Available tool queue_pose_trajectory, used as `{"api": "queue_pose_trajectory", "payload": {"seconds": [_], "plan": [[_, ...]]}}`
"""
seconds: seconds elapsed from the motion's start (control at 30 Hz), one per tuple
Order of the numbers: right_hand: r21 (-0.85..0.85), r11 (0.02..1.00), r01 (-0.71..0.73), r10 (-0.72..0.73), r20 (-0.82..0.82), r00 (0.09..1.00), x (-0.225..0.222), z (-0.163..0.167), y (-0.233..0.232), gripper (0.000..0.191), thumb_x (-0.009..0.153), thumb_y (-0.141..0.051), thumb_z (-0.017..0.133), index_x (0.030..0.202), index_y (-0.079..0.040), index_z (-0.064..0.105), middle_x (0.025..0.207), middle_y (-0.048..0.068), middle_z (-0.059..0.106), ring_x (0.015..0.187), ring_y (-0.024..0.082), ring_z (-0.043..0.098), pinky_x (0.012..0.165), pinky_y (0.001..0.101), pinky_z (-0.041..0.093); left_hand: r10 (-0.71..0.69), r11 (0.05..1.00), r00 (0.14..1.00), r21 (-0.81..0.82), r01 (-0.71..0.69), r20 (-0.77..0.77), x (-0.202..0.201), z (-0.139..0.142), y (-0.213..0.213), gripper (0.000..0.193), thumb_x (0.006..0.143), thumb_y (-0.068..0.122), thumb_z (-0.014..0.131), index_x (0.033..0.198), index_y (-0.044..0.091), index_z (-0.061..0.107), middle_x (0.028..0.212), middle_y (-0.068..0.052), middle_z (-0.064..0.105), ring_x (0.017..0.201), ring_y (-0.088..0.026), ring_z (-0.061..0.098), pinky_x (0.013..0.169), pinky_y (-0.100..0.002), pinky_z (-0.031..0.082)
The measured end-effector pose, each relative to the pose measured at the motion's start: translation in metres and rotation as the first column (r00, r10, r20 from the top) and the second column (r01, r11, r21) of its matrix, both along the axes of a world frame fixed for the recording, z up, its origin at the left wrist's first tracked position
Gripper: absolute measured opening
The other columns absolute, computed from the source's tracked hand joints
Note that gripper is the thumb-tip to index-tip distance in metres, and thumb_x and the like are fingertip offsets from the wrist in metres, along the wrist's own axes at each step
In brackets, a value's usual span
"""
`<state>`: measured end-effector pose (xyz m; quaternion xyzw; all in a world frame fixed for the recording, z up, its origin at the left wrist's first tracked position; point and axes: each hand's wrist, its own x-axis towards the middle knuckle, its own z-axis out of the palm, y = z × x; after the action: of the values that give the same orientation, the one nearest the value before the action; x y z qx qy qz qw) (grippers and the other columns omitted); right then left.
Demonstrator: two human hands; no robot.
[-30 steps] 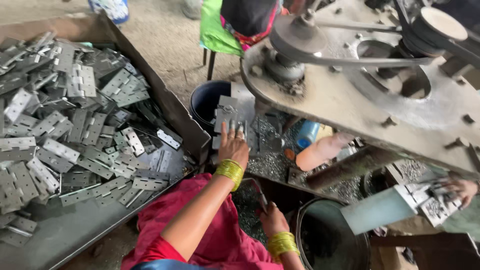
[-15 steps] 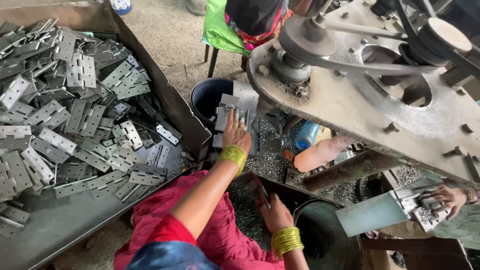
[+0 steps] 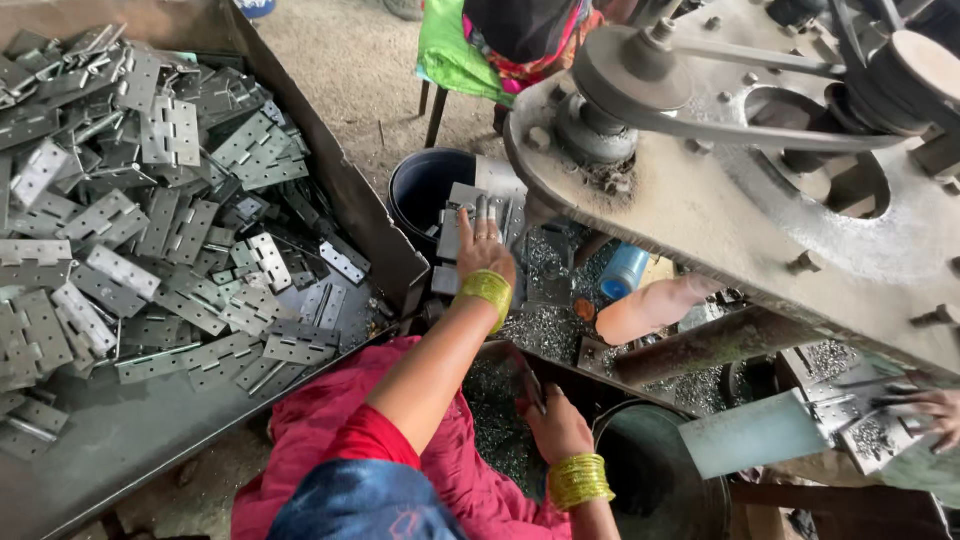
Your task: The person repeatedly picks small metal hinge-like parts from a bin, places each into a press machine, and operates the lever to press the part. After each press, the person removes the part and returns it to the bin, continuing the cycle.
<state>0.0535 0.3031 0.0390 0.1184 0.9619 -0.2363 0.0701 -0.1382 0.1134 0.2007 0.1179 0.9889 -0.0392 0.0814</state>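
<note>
Steel hinges [image 3: 150, 220] fill the tray [image 3: 120, 450], a big heap unworked. Left hand [image 3: 484, 250] lies flat, grip released, on a small hinge stack [image 3: 470, 205]; right hand [image 3: 556, 428] pinches a thin tool.

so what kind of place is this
Most likely a small metalworking shop that makes hinges. A large metal tray holds a heap of flat grey steel hinge plates, a heavy belt-driven grey press machine stands alongside, and the left hand rests on stacked plates.
</note>
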Motion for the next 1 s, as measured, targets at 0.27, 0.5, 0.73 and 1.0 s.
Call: {"api": "queue_pose_trajectory", "payload": {"seconds": [0.27,0.5,0.73,1.0], "plan": [[-0.033,0.997,0.072,-0.073,-0.022,0.997,0.019,-0.063,-0.012,0.038,0.085,-0.031,0.066,0.112,-0.005,0.064,0.098,0.027,0.072,0.097,0.045,0.070,0.081,0.0516,0.056,0.074,0.996,0.964,0.073,-0.057,-0.255,-0.009,-0.021,0.009,0.045,0.105,0.021,0.043,0.144,0.004,0.059,0.161,-0.016,0.042,0.153,-0.032,0.029,0.125,-0.061,-0.003],[-0.250,0.966,-0.064,-0.047,-0.416,0.908,0.012,0.028,-0.027,0.046,0.090,-0.022,0.068,0.132,-0.006,0.060,0.120,0.028,0.068,0.110,0.039,0.065,0.093,0.0459,0.051,0.013,0.612,0.760,0.606,0.507,-0.649,0.097,-0.085,-0.072,0.037,0.093,0.012,0.065,0.130,0.011,0.064,0.145,-0.012,0.059,0.139,-0.032,0.049,0.112,-0.050,0.040],[-0.017,0.995,-0.099,0.060,-0.685,0.726,-0.009,0.139,-0.052,0.020,0.099,-0.022,0.071,0.114,-0.009,0.073,0.097,0.012,0.075,0.087,0.027,0.073,0.080,0.0375,0.055,0.398,0.910,0.743,0.333,-0.247,-0.537,0.118,-0.183,-0.270,0.036,0.087,0.012,0.054,0.119,0.009,0.070,0.135,-0.012,0.065,0.129,-0.031,0.053,0.106,-0.053,0.035],[0.249,0.969,0.002,0.156,-0.612,0.775,-0.032,0.180,-0.071,0.027,0.098,-0.040,0.069,0.115,-0.020,0.076,0.092,0.008,0.075,0.080,0.033,0.072,0.072,0.0429,0.054,0.086,0.991,0.932,-0.070,-0.118,-0.353,0.043,-0.213,-0.322,0.028,0.095,0.019,0.055,0.116,0.016,0.073,0.124,-0.001,0.069,0.126,-0.021,0.055,0.107,-0.041,0.041]]}}
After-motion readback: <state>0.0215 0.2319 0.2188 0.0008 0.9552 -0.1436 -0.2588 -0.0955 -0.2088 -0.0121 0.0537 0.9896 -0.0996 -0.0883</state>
